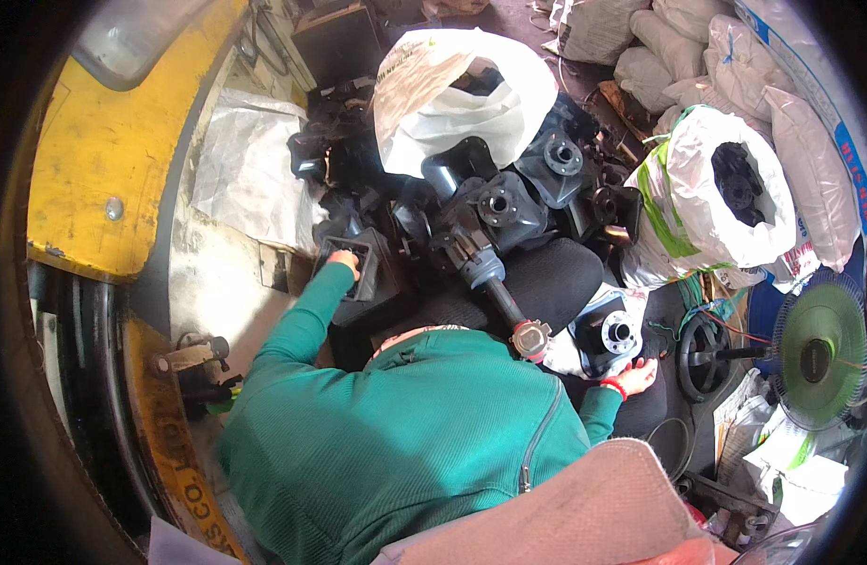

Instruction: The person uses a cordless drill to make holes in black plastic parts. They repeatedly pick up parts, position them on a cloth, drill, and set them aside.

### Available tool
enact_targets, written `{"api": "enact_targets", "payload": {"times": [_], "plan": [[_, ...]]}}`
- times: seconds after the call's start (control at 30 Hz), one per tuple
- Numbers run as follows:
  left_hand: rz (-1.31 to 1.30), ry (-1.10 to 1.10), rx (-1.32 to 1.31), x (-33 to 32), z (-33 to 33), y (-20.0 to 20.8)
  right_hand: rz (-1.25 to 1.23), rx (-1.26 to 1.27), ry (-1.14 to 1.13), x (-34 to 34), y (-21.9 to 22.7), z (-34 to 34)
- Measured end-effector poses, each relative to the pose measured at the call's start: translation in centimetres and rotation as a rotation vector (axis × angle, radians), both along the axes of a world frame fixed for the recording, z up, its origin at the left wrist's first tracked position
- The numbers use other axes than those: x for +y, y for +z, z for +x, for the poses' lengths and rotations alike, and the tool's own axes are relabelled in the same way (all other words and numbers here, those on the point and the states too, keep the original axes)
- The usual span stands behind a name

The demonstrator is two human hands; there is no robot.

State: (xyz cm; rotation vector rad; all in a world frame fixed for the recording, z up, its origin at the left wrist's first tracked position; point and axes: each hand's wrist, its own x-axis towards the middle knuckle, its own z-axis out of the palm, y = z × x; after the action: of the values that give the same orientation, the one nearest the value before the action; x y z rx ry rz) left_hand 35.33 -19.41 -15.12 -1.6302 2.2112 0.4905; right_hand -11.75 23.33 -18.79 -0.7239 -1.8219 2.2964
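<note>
My left hand (343,261) reaches into a dark open box (363,287). Its fingers are curled together, and whatever they grip is hidden. On a white bag by my legs rests a black housing (610,335) with a pale, round, holed flange around a central opening. Just beside it, on the near side, my right hand (635,377) lies with fingers apart and nothing in them. A red band circles that wrist. Across my dark-clad legs lies a long grey-and-black tool (491,282) with a red-edged end, perhaps a power driver; neither hand touches it.
Similar black housings (499,205) are heaped ahead, around an open white sack (452,122). Another open sack (697,202) with black parts stands at right, before piled filled sacks (725,75). A green fan (816,361) is far right; yellow machinery (113,151) borders the left.
</note>
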Motion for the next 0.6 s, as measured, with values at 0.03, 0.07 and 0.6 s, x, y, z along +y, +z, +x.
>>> {"api": "enact_targets", "payload": {"times": [0.03,0.07,0.6], "plan": [[-0.206,-0.139,-0.081,0.0,1.6,-1.9,-0.014,0.004,0.032,-1.0,0.5,0.6],[-0.168,-0.096,-0.105,-0.6,2.0,-3.4,-0.016,-0.003,0.049,-1.0,0.9,0.9],[0.054,0.182,-0.238,-4.0,1.6,-3.5,-0.073,0.052,0.028,0.4,4.4,1.9]]}}
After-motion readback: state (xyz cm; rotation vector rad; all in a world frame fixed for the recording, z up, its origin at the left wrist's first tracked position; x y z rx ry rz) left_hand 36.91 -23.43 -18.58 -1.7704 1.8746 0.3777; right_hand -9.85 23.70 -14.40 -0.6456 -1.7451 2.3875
